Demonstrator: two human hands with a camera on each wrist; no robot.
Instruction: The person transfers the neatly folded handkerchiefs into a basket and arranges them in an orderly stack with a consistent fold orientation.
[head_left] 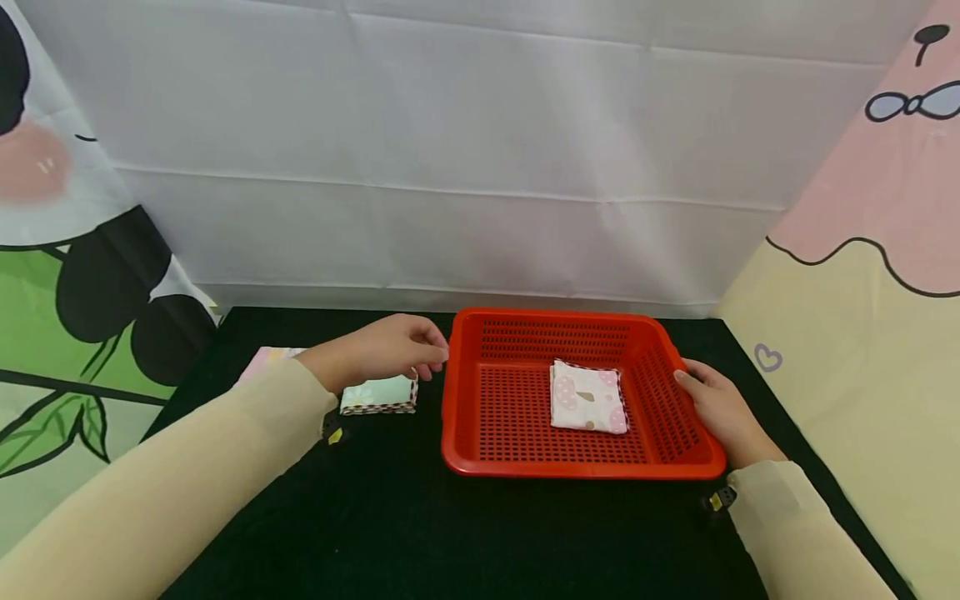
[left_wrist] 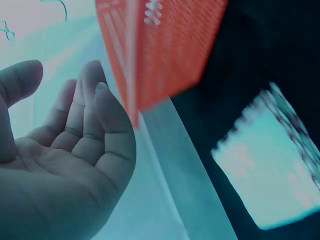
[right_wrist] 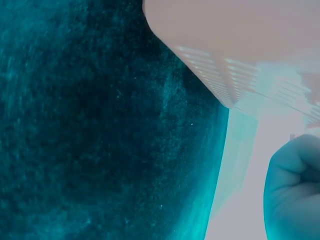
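A red perforated basket (head_left: pixel 577 468) stands on the dark table, with a folded white cloth with pink spots (head_left: pixel 588 398) lying inside it. My right hand (head_left: pixel 731 412) grips the basket's right rim, thumb on top; in the right wrist view the hand (right_wrist: pixel 295 190) shows only partly, beside the basket (right_wrist: pixel 240 30). Just left of the basket's left rim, my left hand (head_left: pixel 386 350) hovers with relaxed, slightly bent fingers and nothing in them. In the left wrist view the left hand (left_wrist: pixel 75 145) is empty, near the basket (left_wrist: pixel 175 50).
Below and behind my left hand lies a folded pale green cloth (head_left: pixel 378 395) with a checked edge. A pink cloth (head_left: pixel 262 360) is partly hidden by my left forearm. A white curtain (head_left: pixel 450 167) hangs behind the table (head_left: pixel 390 517), with printed curtains at both sides.
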